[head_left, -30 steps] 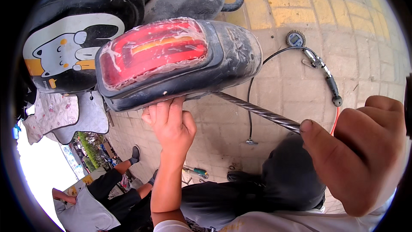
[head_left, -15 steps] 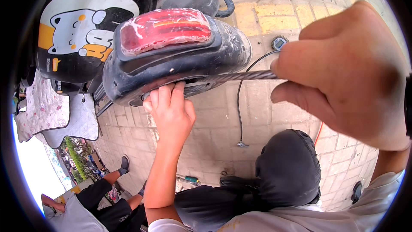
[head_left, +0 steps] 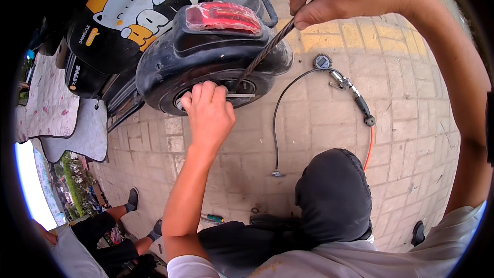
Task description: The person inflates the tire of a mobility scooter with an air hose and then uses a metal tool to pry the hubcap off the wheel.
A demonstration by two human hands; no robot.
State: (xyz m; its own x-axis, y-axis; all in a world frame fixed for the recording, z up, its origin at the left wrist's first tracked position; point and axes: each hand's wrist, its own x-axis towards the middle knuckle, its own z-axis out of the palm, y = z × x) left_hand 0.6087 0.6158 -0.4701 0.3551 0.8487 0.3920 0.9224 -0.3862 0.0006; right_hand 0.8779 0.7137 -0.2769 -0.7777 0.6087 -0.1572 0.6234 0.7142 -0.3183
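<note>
My right hand (head_left: 334, 0) is raised at the top, its fingers wrapped round the upper end of a dark, twisted metal pry bar (head_left: 268, 50). The bar slants down to the left, its lower end inside the scooter's wheel (head_left: 260, 85). At the near side of that wheel, my left hand (head_left: 210, 113) has its fingers curled in at the rim. A flat, pale metal strip (head_left: 242, 95) sticks out beside those fingertips; whether they grip it is hidden. Above the wheel are the black rear fender (head_left: 164, 72) and a red tail light (head_left: 224, 18) under scuffed clear film.
On the paving lie a round pressure gauge (head_left: 322, 61), its black hose (head_left: 276, 123) and a red hose (head_left: 369, 146). A green-handled tool (head_left: 215, 218) lies by my leg. Another person's legs (head_left: 121, 211) show at lower left. Quilted covers (head_left: 77, 134) hang at the left.
My right hand has moved up and away, swinging the pry bar from nearly level to a steep slant. My left hand stays at the wheel. The view has shifted, showing more of the gauge and wheel.
</note>
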